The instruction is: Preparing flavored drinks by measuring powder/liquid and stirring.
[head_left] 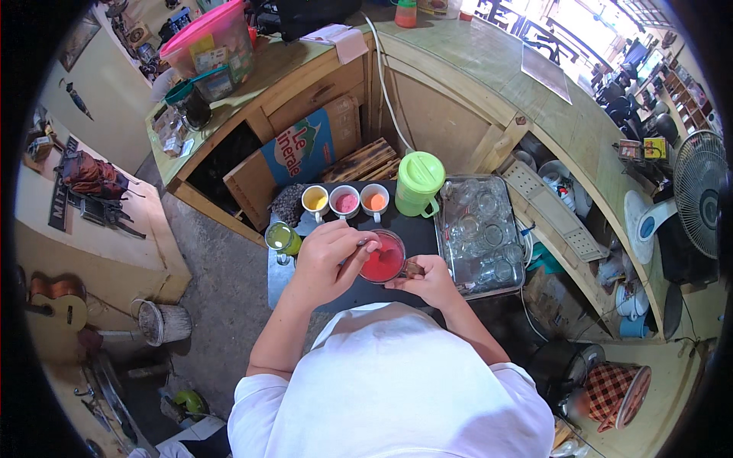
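In front of my chest is a glass mug (384, 269) of red drink. My right hand (429, 282) is closed round its handle on the right side. My left hand (327, 258) is above the mug's left rim, its fingers pinching a thin metal spoon (363, 242); the spoon's lower end is hidden in the red drink. A glass mug of green drink (284, 238) stands just left of my left hand. Beyond my hands, three white cups line up, holding yellow powder (314, 199), pink powder (345, 203) and orange powder (375, 201).
A lidded light-green pitcher (418, 185) stands right of the cups on the dark table (347, 300). Beside it, a metal tray (479, 291) holds several clear glass mugs. A wooden counter (450, 57) curves round the far side, with a fan (691, 195) at the right.
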Demonstrator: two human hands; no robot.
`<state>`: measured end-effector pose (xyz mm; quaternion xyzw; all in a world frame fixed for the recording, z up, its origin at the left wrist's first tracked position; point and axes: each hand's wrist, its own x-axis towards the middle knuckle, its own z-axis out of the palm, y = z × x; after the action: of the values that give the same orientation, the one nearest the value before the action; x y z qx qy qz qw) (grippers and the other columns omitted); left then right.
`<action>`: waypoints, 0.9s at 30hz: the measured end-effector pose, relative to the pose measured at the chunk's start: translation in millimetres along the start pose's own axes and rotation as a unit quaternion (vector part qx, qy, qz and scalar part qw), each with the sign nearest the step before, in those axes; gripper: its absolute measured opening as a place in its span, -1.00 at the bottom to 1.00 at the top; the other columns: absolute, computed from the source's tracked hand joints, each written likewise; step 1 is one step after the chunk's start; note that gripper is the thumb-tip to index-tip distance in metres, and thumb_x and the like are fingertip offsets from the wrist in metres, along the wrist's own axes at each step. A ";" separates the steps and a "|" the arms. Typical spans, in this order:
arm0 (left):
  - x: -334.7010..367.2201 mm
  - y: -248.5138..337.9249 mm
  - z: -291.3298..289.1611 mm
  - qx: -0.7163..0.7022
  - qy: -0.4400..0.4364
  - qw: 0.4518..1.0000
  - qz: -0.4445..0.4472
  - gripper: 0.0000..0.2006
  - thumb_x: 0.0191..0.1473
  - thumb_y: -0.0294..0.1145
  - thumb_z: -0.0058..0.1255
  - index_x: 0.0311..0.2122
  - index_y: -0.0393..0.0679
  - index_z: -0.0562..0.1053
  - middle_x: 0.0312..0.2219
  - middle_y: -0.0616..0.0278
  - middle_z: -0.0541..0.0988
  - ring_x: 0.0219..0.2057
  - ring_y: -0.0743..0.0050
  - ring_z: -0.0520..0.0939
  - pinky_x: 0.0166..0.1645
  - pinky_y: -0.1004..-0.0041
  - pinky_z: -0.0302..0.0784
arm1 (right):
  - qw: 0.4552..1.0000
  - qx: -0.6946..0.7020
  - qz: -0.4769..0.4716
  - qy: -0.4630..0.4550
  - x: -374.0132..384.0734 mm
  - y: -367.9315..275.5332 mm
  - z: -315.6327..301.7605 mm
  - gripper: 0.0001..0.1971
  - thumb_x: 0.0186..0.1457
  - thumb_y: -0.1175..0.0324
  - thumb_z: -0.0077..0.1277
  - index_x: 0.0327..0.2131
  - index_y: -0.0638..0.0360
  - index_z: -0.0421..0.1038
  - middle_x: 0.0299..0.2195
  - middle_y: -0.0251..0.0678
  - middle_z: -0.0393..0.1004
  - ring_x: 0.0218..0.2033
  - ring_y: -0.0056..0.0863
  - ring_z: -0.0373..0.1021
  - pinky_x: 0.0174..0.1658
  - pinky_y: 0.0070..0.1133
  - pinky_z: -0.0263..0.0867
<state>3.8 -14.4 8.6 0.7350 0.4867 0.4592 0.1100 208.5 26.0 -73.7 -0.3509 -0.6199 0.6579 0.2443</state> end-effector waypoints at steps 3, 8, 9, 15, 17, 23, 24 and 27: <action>1.2 -4.7 -0.3 0.041 0.005 0.999 0.007 -0.98 -0.06 -0.54 0.06 -0.48 -0.22 0.50 -0.62 0.23 0.50 -0.60 0.33 0.44 -0.47 0.42 0.30 | 0.993 0.111 -0.028 -0.013 0.0 0.7 0.9 -0.68 -0.15 0.80 -0.07 -0.70 0.20 0.06 -0.63 -0.51 0.17 -0.39 -0.50 0.46 -0.18 -0.38 0.50; 1.4 -13.9 -1.5 0.132 0.015 0.991 0.033 -0.97 -0.07 -0.55 0.05 -0.51 -0.18 0.48 -0.62 0.22 0.50 -0.58 0.33 0.47 -0.44 0.40 0.32 | 0.991 0.133 -0.009 -0.002 1.6 0.6 1.3 -0.67 -0.17 0.82 -0.09 -0.70 0.19 0.04 -0.63 -0.50 0.18 -0.35 -0.44 0.47 -0.18 -0.37 0.50; 1.3 -13.4 -2.3 0.132 0.014 0.991 0.032 -0.97 -0.07 -0.55 0.05 -0.51 -0.18 0.48 -0.62 0.22 0.50 -0.58 0.33 0.47 -0.44 0.40 0.32 | 0.991 0.134 -0.009 -0.003 2.0 1.1 1.5 -0.67 -0.17 0.82 -0.09 -0.70 0.19 0.04 -0.63 -0.50 0.18 -0.35 -0.44 0.47 -0.18 -0.37 0.50; -0.7 -8.8 0.5 0.055 -0.029 0.998 -0.012 -0.97 -0.08 -0.56 0.04 -0.50 -0.17 0.48 -0.63 0.21 0.48 -0.57 0.31 0.47 -0.43 0.41 0.31 | 0.997 0.063 -0.037 -0.020 5.9 15.2 -3.1 -0.65 -0.18 0.83 -0.08 -0.72 0.19 0.03 -0.63 -0.50 0.17 -0.43 -0.52 0.45 -0.19 -0.37 0.50; -1.9 -9.1 5.7 0.039 -0.015 0.999 -0.016 -0.97 -0.09 -0.55 0.06 -0.50 -0.17 0.48 -0.63 0.20 0.48 -0.57 0.30 0.47 -0.44 0.41 0.31 | 1.000 -0.010 -0.010 -0.027 6.4 7.7 -1.4 -0.64 -0.18 0.83 -0.08 -0.72 0.18 0.02 -0.64 -0.51 0.16 -0.45 -0.57 0.42 -0.20 -0.36 0.50; 4.7 -15.3 7.3 0.129 0.010 0.991 0.043 -0.97 -0.12 -0.55 0.08 -0.50 -0.19 0.47 -0.61 0.20 0.50 -0.56 0.30 0.48 -0.44 0.41 0.32 | 0.999 0.042 -0.017 -0.015 6.1 6.4 -3.8 -0.66 -0.17 0.81 -0.07 -0.71 0.20 0.04 -0.64 -0.51 0.17 -0.45 -0.59 0.41 -0.22 -0.36 0.51; 5.1 -14.8 6.0 0.128 0.010 0.991 0.044 -0.97 -0.12 -0.55 0.08 -0.50 -0.19 0.47 -0.61 0.20 0.50 -0.56 0.30 0.48 -0.44 0.41 0.32 | 0.999 0.042 -0.018 -0.015 6.3 9.0 -5.2 -0.66 -0.17 0.81 -0.07 -0.71 0.20 0.04 -0.64 -0.51 0.17 -0.45 -0.59 0.41 -0.22 -0.36 0.51; 5.7 -12.8 3.7 0.124 -0.020 0.991 0.047 -0.98 -0.11 -0.55 0.06 -0.50 -0.20 0.47 -0.60 0.20 0.51 -0.57 0.29 0.48 -0.44 0.41 0.32 | 0.998 0.053 -0.037 -0.003 6.7 12.4 -7.9 -0.67 -0.17 0.81 -0.07 -0.70 0.20 0.04 -0.63 -0.50 0.19 -0.44 -0.58 0.41 -0.22 -0.37 0.51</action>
<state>-0.6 -2.3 1.9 0.7738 0.5025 0.3857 0.0060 211.7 34.8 -86.9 -0.3128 -0.5975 0.6812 0.2847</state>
